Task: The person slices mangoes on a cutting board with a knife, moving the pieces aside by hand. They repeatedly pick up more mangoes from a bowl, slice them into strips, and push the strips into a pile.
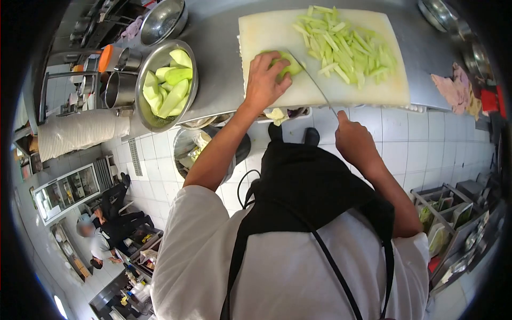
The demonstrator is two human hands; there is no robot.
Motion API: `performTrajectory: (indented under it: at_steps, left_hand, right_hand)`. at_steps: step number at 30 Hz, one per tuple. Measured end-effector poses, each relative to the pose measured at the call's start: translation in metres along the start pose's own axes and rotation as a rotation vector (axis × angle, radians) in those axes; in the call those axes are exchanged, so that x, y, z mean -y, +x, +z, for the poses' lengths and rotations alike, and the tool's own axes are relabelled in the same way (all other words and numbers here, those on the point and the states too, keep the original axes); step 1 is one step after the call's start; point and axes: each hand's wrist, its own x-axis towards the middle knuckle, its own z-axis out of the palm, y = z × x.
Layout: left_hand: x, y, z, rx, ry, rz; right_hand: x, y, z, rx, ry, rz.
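Observation:
My left hand [265, 80] presses a pale green vegetable piece [290, 65], gourd-like, onto the white cutting board [261, 32], its fingers curled over the piece. In my right hand [354, 140] is the handle of a kitchen knife [318, 85]. The blade points up and left, its far end at the right side of the vegetable piece. A heap of cut green strips [346, 45] lies on the board's right half. To the left of the board, a steel bowl [194, 66] holds several larger peeled green pieces [174, 96].
Another steel bowl [162, 22] stands behind the first. Below the counter is a bin [184, 146] with scraps inside. A pink cloth [453, 88] lies right of the board. Metal pots [118, 89] and stacked plates [82, 133] are at left. Other people [109, 226] are farther off at lower left.

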Motion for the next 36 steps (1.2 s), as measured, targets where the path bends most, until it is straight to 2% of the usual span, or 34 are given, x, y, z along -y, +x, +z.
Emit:
performTrajectory:
  at_steps: [4,10,22,25,28,36]
  left_hand:
    - [-0.003,0.001,0.0,-0.012,-0.006,0.003]
    - [0.002,-0.001,0.001,-0.013,-0.033,0.001]
    - [0.003,-0.001,0.002,-0.018,-0.065,-0.027]
    - [0.002,-0.004,0.001,-0.018,-0.068,-0.024]
    - [0.005,0.0,-0.001,-0.031,-0.048,0.001]
    - [0.005,0.0,0.0,-0.075,-0.044,0.022]
  right_hand:
    - [-0.005,0.0,-0.003,-0.125,0.032,-0.03]
    - [0.014,-0.029,-0.031,-0.095,0.062,0.015]
    - [0.016,-0.03,-0.024,0.015,0.045,0.067]
    - [-0.006,0.002,0.011,-0.05,0.027,-0.058]
    - [-0.001,0.012,0.01,-0.115,0.055,-0.047]
    - [0.023,-0.026,-0.032,-0.038,0.076,0.052]
